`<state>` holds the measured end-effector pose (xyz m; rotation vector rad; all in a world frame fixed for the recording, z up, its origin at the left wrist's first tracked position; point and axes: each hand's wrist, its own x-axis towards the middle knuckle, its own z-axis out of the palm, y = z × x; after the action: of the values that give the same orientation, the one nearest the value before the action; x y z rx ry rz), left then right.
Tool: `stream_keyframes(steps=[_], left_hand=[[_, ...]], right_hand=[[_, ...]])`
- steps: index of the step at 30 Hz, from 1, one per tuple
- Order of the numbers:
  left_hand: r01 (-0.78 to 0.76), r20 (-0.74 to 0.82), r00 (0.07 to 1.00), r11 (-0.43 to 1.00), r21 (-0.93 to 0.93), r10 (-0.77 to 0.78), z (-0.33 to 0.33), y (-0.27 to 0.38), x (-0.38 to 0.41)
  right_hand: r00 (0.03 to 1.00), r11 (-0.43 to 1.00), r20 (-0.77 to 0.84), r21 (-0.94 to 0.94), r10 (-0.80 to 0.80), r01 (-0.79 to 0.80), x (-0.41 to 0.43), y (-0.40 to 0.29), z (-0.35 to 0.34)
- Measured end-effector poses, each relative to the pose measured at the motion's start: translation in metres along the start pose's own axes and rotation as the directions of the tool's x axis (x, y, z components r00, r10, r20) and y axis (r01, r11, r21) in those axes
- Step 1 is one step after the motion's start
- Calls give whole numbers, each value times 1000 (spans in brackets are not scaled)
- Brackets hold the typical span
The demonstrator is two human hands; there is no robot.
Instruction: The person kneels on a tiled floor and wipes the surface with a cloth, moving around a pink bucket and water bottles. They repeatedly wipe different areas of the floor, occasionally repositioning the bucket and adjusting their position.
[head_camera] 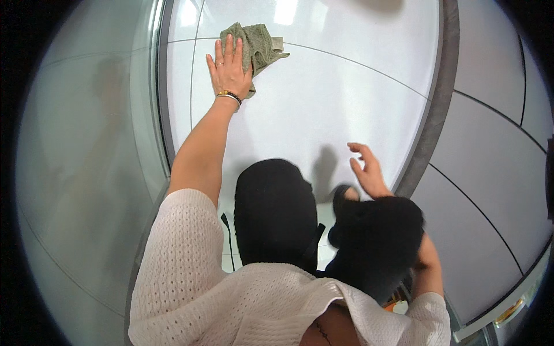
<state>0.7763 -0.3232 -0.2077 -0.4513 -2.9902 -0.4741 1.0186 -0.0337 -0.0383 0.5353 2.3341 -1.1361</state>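
My left hand [231, 71] lies flat on a green terry cloth [259, 43], palm down with the fingers slightly spread. Part of the crumpled cloth, with a pale tag at its right edge, sticks out past the thumb side. Beneath it is a glossy white tiled floor [294, 112] with thin dark joints. My right hand [368, 168] hangs just beyond my black-clad right knee [376, 233], fingers loosely curled and apart, holding nothing. That forearm is partly hidden by the knee.
A glass panel [95, 142] in a grey frame [164, 99] borders the floor on the left. Along the right runs a dark grey strip [433, 95], with large grey panels [484, 142] beyond it. My dark shoe [342, 194] shows beside the right knee.
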Motion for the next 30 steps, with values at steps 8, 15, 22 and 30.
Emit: stream_keyframes(steps=[8,15,22,30], left_hand=[[25,-81,996,999,-24,-27,16,10,10],[-71,-43,996,987,147,78,-6,31,47],[-77,158,972,867,-492,176,0,91,2],[214,95,921,287,-934,-378,-169,57,-163]], right_hand=[[790,917,-566,-399,-234,-14,87,111,17],[788,716,-610,-585,-79,-381,131,84,19],[824,788,-566,-523,-36,-325,148,44,36],[747,815,-641,-521,-176,-255,149,90,30]])
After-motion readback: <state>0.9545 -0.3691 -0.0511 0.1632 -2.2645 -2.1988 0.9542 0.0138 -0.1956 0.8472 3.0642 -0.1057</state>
